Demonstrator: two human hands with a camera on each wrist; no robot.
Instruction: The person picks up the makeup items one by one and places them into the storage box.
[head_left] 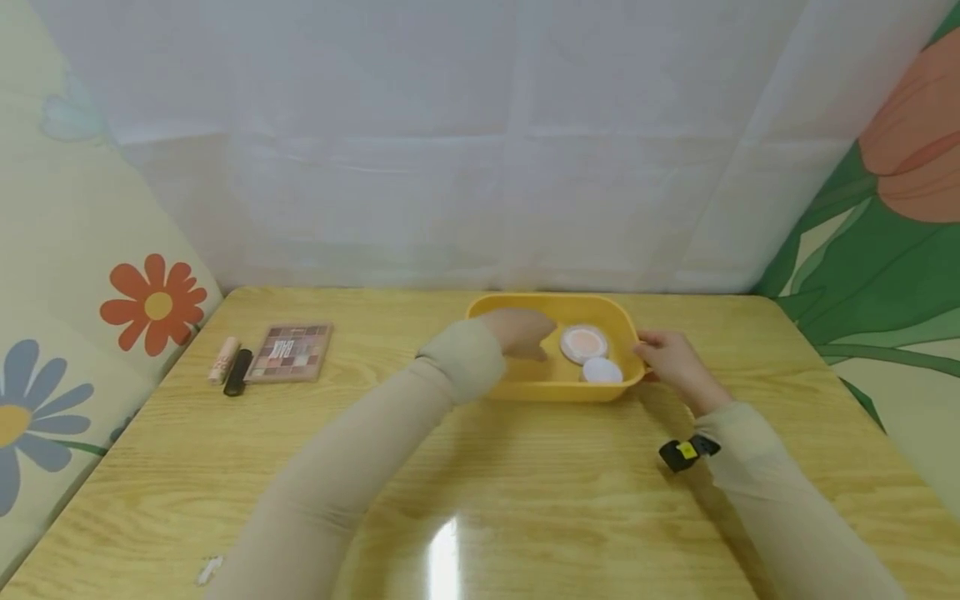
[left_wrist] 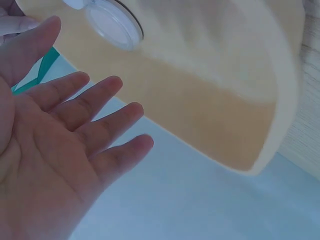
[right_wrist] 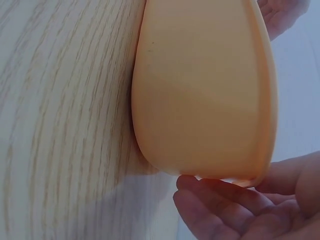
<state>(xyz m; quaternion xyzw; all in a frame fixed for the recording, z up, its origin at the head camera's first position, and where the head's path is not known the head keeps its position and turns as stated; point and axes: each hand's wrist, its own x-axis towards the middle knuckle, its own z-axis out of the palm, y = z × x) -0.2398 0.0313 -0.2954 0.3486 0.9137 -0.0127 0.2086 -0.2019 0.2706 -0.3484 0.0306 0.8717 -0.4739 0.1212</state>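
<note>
The yellow box (head_left: 543, 392) rests on the surface (head_left: 540, 492) near its far edge, roughly in front of the person, with its long side turned toward them; set that way, it gives both hands easy access. Inside, toward its right end, lie a round compact (head_left: 584, 340) and, at its near side, a round white-topped container (head_left: 602, 370); whether these two touch is hard to tell.

The right hand (head_left: 672, 363) grips the box's right end, thumb at the rim and fingers tucked beneath the lip, a hold that seems meant to steady the box rather than bear its weight. The left hand (head_left: 525, 332) hangs over the box's left part, fingers straight and spread, with nothing in it; it is apart from the two round things.

Well apart to the left lies a makeup palette (head_left: 291, 352), flat, patterned side up. Just beside it are a black tube (head_left: 238, 372) and a pink tube (head_left: 223, 360), all grouped, perhaps so that they stay out of the way of the box. A small white scrap (head_left: 211, 570) lies near the person's left sleeve (head_left: 337, 492).
</note>
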